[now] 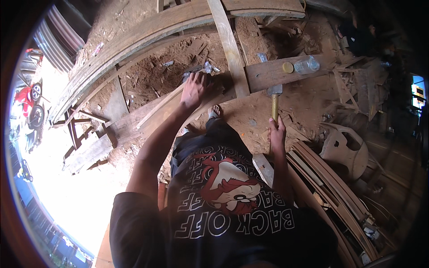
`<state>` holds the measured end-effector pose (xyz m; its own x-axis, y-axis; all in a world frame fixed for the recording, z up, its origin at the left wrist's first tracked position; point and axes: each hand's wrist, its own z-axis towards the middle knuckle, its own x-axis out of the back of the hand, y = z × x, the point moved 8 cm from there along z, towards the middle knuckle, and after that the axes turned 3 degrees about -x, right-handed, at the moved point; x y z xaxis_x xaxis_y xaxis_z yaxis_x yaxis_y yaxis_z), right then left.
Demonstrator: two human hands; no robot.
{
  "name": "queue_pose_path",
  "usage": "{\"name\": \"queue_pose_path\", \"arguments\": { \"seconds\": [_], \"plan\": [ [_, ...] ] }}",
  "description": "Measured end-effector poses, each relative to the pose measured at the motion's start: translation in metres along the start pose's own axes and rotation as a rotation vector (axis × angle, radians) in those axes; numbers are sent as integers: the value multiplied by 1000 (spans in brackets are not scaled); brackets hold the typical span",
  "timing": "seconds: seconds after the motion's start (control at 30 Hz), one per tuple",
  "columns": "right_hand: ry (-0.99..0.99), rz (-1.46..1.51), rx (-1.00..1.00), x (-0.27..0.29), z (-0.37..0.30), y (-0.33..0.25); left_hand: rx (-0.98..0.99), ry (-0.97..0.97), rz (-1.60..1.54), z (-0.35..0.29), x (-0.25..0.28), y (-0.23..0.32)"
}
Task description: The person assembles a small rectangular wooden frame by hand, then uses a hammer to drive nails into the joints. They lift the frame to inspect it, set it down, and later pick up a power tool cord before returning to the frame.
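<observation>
Head view, looking down my own front: my right hand (277, 132) is clenched around the yellowish wooden handle of a steel-headed hammer (274, 99). The handle is pale and straight; the grey metal head sits at the near edge of a long reddish-brown wooden plank (268, 73). My left hand (194, 90) lies spread, palm down, on the same plank further left, gripping nothing. A paler wooden slat (230, 44) crosses over the plank between my hands. On the plank beyond the hammer lies a clear plastic bottle (307, 66) on its side, contents not discernible, with a round yellow cap (288, 67) just beside it. Sawdust-covered ground (161, 73) surrounds the work.
</observation>
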<state>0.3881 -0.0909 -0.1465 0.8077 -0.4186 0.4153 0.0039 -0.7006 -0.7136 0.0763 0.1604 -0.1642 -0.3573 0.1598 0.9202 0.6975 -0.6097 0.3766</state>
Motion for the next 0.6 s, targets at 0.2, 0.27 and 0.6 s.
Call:
{"name": "queue_pose_path", "arguments": {
  "seconds": [0.2,0.27,0.6],
  "plan": [
    [-15,-84,14,8,34,-8,125,76,-44,17,-1,-9],
    [-48,-74,42,7,41,-11,170,13,-128,24,-4,-16],
    [-126,-161,80,-2,81,-8,11,-81,-263,31,-7,-26]
  ]
}}
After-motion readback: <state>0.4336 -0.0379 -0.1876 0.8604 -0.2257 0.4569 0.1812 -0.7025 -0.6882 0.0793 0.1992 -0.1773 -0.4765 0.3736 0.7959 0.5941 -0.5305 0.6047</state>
